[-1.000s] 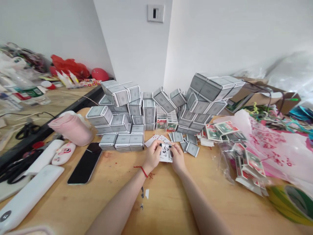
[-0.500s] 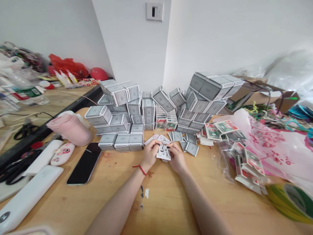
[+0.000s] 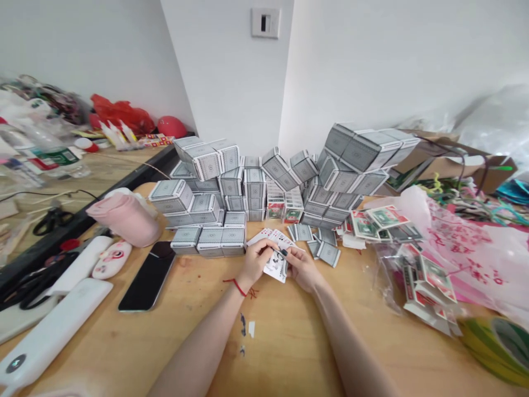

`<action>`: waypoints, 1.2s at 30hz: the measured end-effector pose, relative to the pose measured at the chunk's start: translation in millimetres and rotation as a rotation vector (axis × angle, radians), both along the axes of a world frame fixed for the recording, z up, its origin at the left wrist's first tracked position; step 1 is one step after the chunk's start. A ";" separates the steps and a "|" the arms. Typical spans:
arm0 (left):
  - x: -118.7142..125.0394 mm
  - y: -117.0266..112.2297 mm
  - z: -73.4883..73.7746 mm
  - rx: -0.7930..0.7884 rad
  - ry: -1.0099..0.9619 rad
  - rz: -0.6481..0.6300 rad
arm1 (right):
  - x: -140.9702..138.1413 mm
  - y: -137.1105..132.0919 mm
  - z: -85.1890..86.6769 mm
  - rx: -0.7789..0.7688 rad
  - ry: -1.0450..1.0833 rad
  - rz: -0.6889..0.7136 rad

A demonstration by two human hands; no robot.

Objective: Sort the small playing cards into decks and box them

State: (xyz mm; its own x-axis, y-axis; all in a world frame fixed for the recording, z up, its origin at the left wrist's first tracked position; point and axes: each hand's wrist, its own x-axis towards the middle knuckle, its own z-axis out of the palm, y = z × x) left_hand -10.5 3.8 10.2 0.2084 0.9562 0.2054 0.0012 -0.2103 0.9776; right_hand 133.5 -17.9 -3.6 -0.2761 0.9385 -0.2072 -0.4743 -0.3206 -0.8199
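Note:
Between my two hands is a small fan of playing cards (image 3: 276,267), faces up, with a joker figure on the front one. My left hand (image 3: 257,261) is closed on their left edge, a red string bracelet at its wrist. From the other side my right hand (image 3: 303,266) pinches the cards, thumb on top. More face-up cards (image 3: 273,236) spread out just behind my fingers, partly hidden by them. Several small grey-backed card packs (image 3: 328,252) lie loose to the right of my right hand.
Stacked grey card decks (image 3: 221,238) form a wall behind my hands. On the left are a phone (image 3: 147,277), a pink pouch (image 3: 126,216) and a white device (image 3: 55,333). Opened card boxes (image 3: 430,281), a pink plastic bag (image 3: 467,248) and yellow-green tape (image 3: 496,347) lie right.
The cards in my hands have fanned wider and tilted, and the front one reaches lower. My right hand has shifted slightly right. The whole view has moved a little.

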 end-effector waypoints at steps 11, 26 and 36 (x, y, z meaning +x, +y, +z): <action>-5.1 9.1 -1.3 -0.304 -0.124 -0.090 | -3.0 0.0 -1.7 0.068 -0.171 -0.159; 15.2 -0.8 -7.9 0.016 0.156 0.227 | -15.1 -4.6 -0.7 0.208 -0.214 -0.207; 16.7 -0.4 -7.4 -0.040 0.095 0.168 | -15.0 -5.8 -6.9 0.286 -0.401 -0.328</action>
